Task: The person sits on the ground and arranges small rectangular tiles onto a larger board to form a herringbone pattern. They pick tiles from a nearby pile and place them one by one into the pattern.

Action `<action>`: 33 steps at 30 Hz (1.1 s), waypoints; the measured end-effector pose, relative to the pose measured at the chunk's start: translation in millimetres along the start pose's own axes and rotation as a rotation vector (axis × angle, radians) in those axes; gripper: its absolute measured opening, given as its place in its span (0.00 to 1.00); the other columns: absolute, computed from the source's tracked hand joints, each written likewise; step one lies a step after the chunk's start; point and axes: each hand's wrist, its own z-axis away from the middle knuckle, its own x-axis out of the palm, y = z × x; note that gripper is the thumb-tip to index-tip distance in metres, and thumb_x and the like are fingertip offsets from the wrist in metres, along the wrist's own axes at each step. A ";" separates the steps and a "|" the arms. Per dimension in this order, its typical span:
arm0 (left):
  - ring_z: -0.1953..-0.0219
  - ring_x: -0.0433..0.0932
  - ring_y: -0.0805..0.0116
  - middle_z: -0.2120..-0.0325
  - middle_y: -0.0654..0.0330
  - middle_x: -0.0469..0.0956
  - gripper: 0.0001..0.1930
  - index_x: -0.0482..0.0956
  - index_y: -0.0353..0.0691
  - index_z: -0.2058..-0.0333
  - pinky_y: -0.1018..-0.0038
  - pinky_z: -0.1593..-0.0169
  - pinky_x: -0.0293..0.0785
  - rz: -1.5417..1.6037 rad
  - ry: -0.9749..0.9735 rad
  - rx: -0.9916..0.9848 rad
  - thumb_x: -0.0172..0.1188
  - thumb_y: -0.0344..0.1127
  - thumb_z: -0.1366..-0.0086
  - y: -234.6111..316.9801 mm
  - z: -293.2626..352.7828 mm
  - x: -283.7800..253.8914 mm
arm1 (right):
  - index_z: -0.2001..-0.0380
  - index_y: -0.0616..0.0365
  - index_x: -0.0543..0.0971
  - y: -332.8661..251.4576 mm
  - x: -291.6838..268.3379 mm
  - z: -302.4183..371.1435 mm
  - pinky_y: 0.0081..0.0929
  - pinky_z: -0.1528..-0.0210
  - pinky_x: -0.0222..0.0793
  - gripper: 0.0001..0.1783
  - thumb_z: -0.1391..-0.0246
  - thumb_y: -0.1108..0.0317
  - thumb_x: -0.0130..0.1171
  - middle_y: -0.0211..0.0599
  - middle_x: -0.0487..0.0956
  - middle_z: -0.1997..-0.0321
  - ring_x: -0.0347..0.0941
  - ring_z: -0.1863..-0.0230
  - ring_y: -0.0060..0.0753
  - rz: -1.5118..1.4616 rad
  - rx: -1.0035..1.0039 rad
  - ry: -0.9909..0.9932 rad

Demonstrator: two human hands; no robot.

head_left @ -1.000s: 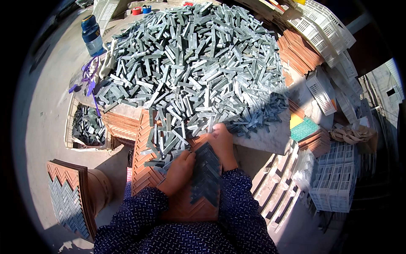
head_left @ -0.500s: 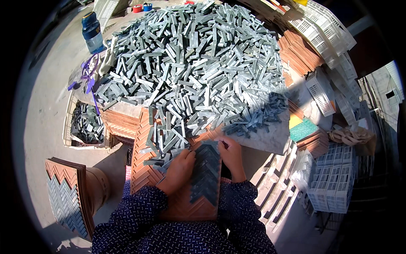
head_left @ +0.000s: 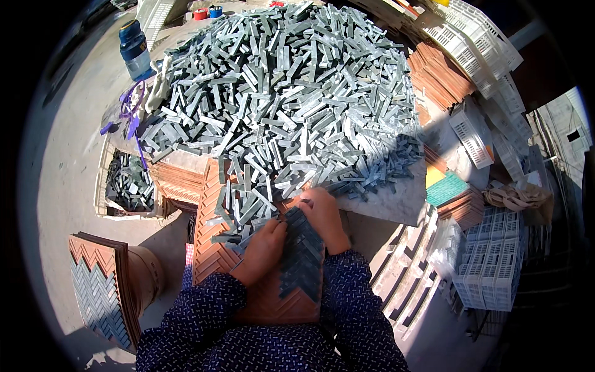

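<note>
An orange-brown herringbone mould (head_left: 263, 304) lies in front of me, its right part filled with dark grey stone strips (head_left: 302, 257) set in zigzag rows. My left hand (head_left: 263, 249) is closed over the left border of these rows, fingertips together; whatever is in them is hidden. At the far end of the rows, beside the loose strips, my right hand (head_left: 324, 217) has its fingers pinched together, and I cannot make out what they hold. Behind both hands rises a big heap of loose grey stone strips (head_left: 291, 93), some spilling onto a second grooved mould (head_left: 207, 229) at the left.
At the left stand a crate of dark strips (head_left: 102, 192) and a stack of moulds (head_left: 99, 291). A bottle (head_left: 134, 49) stands far left on the table (head_left: 396, 208). On the right are brown moulds (head_left: 440, 74), white plastic crates (head_left: 486, 266) and a slatted pallet (head_left: 403, 279).
My right hand has moved from the right edge of the mould up and left to the far end of the filled rows. My left hand has stayed nearly still.
</note>
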 end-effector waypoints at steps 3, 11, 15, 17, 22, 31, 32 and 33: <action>0.68 0.76 0.49 0.67 0.51 0.72 0.10 0.74 0.34 0.60 0.62 0.65 0.74 -0.002 -0.006 -0.008 0.56 0.26 0.42 1.5 -0.4 1.7 | 0.68 0.58 0.76 -8.1 2.7 10.4 0.42 0.61 0.68 0.13 0.58 0.68 0.65 0.43 0.74 0.67 0.71 0.63 0.51 0.146 -0.003 0.025; 0.68 0.76 0.50 0.67 0.51 0.73 0.12 0.74 0.33 0.59 0.64 0.65 0.75 -0.022 0.010 0.028 0.57 0.26 0.43 6.1 0.2 -3.5 | 0.68 0.58 0.77 -27.1 -8.1 2.4 0.40 0.60 0.68 0.11 0.58 0.69 0.66 0.43 0.75 0.67 0.72 0.62 0.50 0.215 -0.056 -0.031; 0.65 0.76 0.52 0.65 0.52 0.72 0.12 0.72 0.34 0.60 0.64 0.64 0.75 0.103 -0.125 0.141 0.55 0.28 0.43 33.7 26.3 -36.8 | 0.67 0.58 0.77 -40.3 -0.3 19.9 0.36 0.59 0.70 0.11 0.56 0.72 0.64 0.41 0.76 0.64 0.73 0.61 0.48 0.023 -0.078 -0.074; 0.64 0.76 0.52 0.65 0.52 0.73 0.12 0.73 0.34 0.60 0.64 0.63 0.75 0.171 -0.237 0.110 0.56 0.27 0.44 39.2 39.7 -58.1 | 0.66 0.58 0.76 -47.3 8.2 24.4 0.35 0.60 0.70 0.11 0.56 0.73 0.64 0.40 0.77 0.63 0.74 0.61 0.48 -0.131 -0.095 -0.156; 0.64 0.76 0.57 0.67 0.55 0.74 0.09 0.76 0.36 0.64 0.67 0.63 0.72 0.006 -0.075 -0.123 0.60 0.27 0.45 13.6 67.7 -99.7 | 0.62 0.57 0.75 -60.8 17.1 33.1 0.35 0.62 0.71 0.15 0.57 0.74 0.64 0.41 0.76 0.63 0.74 0.61 0.48 -0.040 -0.250 -0.092; 0.59 0.72 0.57 0.63 0.56 0.72 0.11 0.75 0.36 0.63 0.67 0.56 0.70 -0.226 -0.057 0.020 0.58 0.30 0.46 10.6 65.7 -82.2 | 0.64 0.59 0.73 -57.0 23.0 33.9 0.35 0.63 0.71 0.15 0.58 0.77 0.62 0.41 0.73 0.64 0.73 0.63 0.45 0.154 -0.426 -0.041; 0.59 0.72 0.57 0.62 0.56 0.72 0.11 0.75 0.36 0.63 0.67 0.56 0.70 -0.267 -0.075 0.022 0.58 0.31 0.46 10.8 66.8 -84.3 | 0.64 0.59 0.73 -57.7 22.8 33.5 0.35 0.62 0.71 0.14 0.58 0.77 0.61 0.41 0.73 0.65 0.72 0.63 0.45 0.160 -0.434 -0.025; 0.59 0.71 0.57 0.62 0.56 0.72 0.12 0.75 0.36 0.62 0.68 0.56 0.69 -0.307 -0.099 0.026 0.59 0.31 0.46 12.7 67.0 -89.4 | 0.65 0.60 0.73 -58.5 22.0 33.9 0.34 0.62 0.71 0.14 0.58 0.77 0.61 0.41 0.73 0.65 0.72 0.63 0.44 0.167 -0.437 -0.009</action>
